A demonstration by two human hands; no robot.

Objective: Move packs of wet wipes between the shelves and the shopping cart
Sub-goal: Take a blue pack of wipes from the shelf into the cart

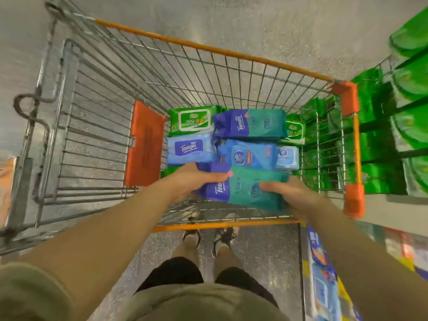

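Hands, left [192,179] and right [287,193], grip teal-purple "Tempo" pack [243,191] over cart [222,52].

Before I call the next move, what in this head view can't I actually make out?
- Cart floor near the person: hidden by the purple-teal Tempo pack held by both hands, left hand, right hand.
- Packs under the top layer: covered, count unknown.
- Small print on the packs: blurred.
- Shelf goods lower right: blurred, cut by the edge.
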